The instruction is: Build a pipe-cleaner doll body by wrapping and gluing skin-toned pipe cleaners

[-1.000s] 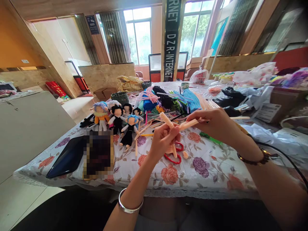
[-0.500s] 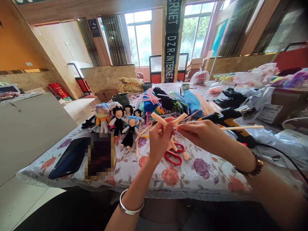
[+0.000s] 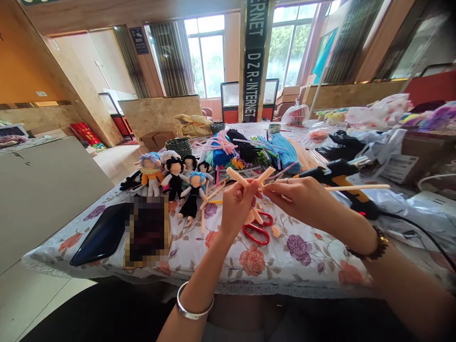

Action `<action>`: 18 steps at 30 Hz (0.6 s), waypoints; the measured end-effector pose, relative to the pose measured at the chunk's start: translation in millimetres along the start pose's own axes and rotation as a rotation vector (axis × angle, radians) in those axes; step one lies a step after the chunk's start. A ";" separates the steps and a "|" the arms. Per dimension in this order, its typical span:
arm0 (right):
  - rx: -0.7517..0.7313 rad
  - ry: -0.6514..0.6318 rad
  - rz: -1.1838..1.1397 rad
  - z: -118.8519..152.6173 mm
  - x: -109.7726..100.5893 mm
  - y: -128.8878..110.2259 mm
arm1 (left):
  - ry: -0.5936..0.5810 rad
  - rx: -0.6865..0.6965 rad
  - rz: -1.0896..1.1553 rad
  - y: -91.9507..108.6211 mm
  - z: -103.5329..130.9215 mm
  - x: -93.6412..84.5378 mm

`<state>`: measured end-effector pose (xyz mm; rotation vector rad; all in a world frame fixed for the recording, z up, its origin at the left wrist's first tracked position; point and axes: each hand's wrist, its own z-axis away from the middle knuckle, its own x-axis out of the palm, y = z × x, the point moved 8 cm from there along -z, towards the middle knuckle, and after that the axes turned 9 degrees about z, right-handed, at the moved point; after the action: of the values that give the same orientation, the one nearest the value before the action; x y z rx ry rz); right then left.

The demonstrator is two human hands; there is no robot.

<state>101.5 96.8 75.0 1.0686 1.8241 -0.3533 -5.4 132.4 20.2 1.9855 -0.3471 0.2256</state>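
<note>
My left hand (image 3: 238, 205) pinches a peach pipe-cleaner figure (image 3: 236, 177), whose wrapped limbs stick up above the fingers and hang out below. Close beside it, my right hand (image 3: 297, 197) has its fingers closed on a peach pipe cleaner (image 3: 359, 188) that joins the figure and stretches out to the right behind the hand. Red-handled scissors (image 3: 257, 234) lie on the flowered tablecloth (image 3: 228, 273) just under the hands, with a small peach coil (image 3: 275, 231) to their right. My fingers hide the middle of the figure.
Several finished dolls (image 3: 175, 178) stand left of the hands, behind two dark flat devices (image 3: 103, 232). Bundles of coloured pipe cleaners (image 3: 285, 152) lie at the back. A black and orange glue gun (image 3: 342, 173) with a cable is beyond my right arm, near plastic bags (image 3: 377, 147).
The figure has turned slightly between my fingers, and a rounded peach part now shows below my left hand. Both hands keep their hold in nearly the same place.
</note>
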 end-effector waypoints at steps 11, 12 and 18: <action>-0.125 0.176 0.007 4.1 -16.1 -9.3 | -0.047 -0.024 -0.062 -2.3 -0.8 0.1; -0.139 0.197 0.023 4.2 -18.3 -9.4 | -0.061 -0.032 -0.062 -3.1 -0.1 1.4; -0.207 0.307 0.179 5.1 -26.7 -6.8 | -0.170 -0.125 -0.034 -10.2 4.3 12.9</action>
<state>103.4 75.9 93.5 1.1768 1.9623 0.1115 10.2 130.7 13.7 1.8899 -0.4257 0.0121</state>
